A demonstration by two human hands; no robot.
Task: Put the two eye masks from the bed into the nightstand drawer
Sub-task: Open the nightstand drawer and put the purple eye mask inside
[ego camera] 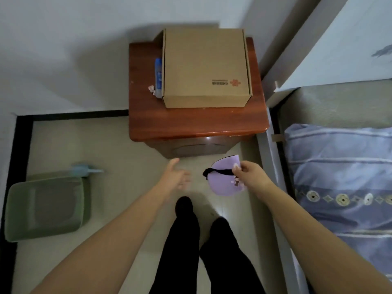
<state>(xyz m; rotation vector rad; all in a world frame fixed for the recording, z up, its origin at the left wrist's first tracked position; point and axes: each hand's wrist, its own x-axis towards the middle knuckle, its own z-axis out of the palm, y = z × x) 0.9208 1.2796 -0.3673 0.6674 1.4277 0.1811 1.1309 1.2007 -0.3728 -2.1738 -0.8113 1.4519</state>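
The bed (339,177) lies at right, the nightstand (197,124) ahead with its drawer (195,148) closed. The left hand (176,176) hangs spread and empty. The right hand (251,174) pinches a purple eye mask (224,181), just below the drawer front.

Dim, soft, wide-angle edge distortion

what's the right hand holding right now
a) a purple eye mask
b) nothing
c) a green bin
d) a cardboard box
a: the right hand pinches a purple eye mask with a black strap in front of the nightstand, while the left hand is open and holds nothing.
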